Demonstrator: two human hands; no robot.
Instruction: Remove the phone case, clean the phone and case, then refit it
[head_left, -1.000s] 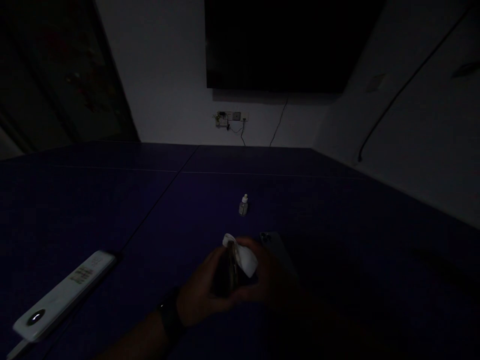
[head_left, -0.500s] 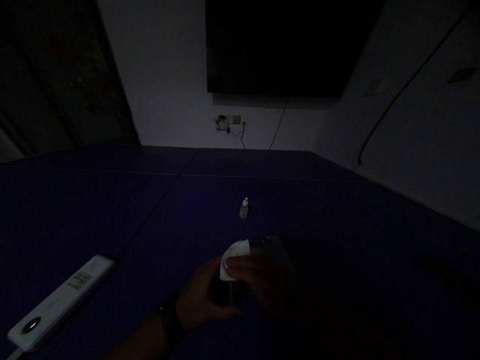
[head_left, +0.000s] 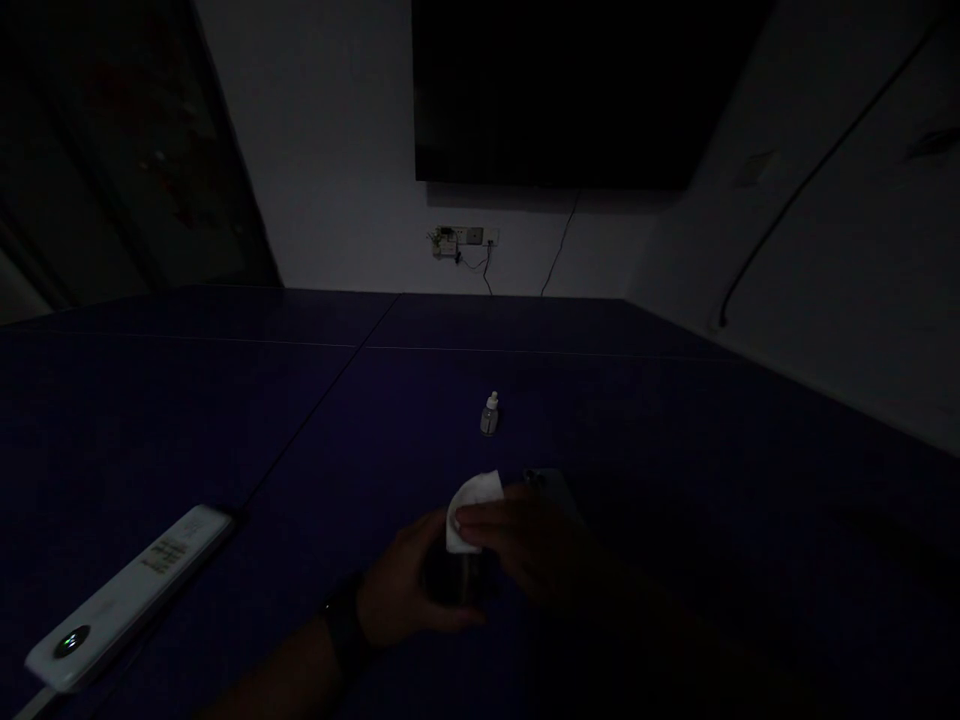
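Note:
The scene is very dim. My left hand (head_left: pixel 396 588), with a dark watch on its wrist, curls around a dark rounded object (head_left: pixel 452 580) whose kind I cannot make out. My right hand (head_left: pixel 525 540) presses a folded white tissue (head_left: pixel 474 498) against the top of that object, fingers lying over the tissue. Beside and partly under my right hand lies a phone (head_left: pixel 559 488), its camera end showing. Farther ahead, a small clear bottle (head_left: pixel 489 418) with a white cap stands upright on the purple-blue surface (head_left: pixel 390 420).
At the left lies a long white device (head_left: pixel 131 595) with a round dark glossy spot and worn labels. A wall socket strip (head_left: pixel 465 238) with cables sits behind, below a large black screen (head_left: pixel 555 100). A dark cable (head_left: pixel 795 190) runs down the right wall.
My hands keep the same hold; the tissue and my right fingers shift slightly up and right. The whole view has moved a little. A small green light now shows in the white device's round spot.

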